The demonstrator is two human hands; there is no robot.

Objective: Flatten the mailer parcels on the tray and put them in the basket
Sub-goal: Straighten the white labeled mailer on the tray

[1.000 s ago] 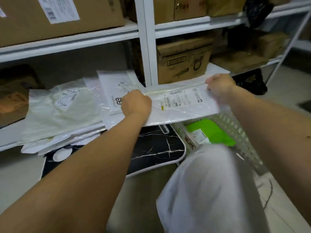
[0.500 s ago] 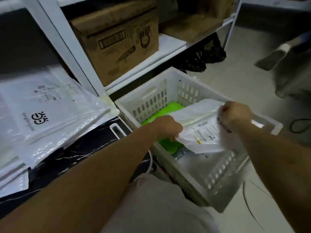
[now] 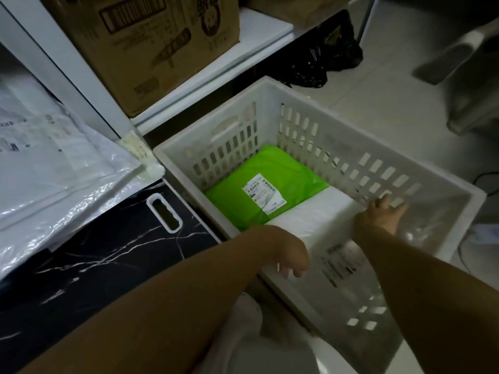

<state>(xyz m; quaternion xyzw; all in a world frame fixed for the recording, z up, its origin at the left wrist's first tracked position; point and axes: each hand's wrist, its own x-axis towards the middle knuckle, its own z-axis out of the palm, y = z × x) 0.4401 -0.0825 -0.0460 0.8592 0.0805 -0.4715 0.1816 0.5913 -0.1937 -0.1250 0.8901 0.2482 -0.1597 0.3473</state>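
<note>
Lying in basket: the white mailer (image 3: 321, 228) is sitting flat inside the white basket (image 3: 351, 136), overlapping the near edge of the green mailer (image 3: 266, 190) that is lying beneath it toward the far-left corner.
Right hand: the right hand (image 3: 383, 214) is resting on the far right corner of the white mailer, fingers spread and straight, reaching toward the slotted far wall; it is gripping nothing.
Left hand: the left hand (image 3: 291, 255) is hanging over the near rim of the basket with fingers loosely curled downward, just above the near edge of the white mailer; it is not closing round anything that I can make out.
Edges and room: the basket's walls are standing high around both hands, and its right part is showing bare floor beside the white mailer. The tray (image 3: 113, 255), black with white veining, is lying just beside the basket's left wall, its handle slot facing the basket.
Remaining parcels: the stack of mailers (image 3: 54, 168) is sitting on the tray's far left part, well apart from both hands.
Hard to make out: the white mailer's label is blurring under the right forearm, the stack is being cut off by the left frame edge, and the left fingertips are smearing against the rim.
Surroundings: a cardboard box (image 3: 151, 44) is standing on the shelf (image 3: 243, 58) behind the basket.
</note>
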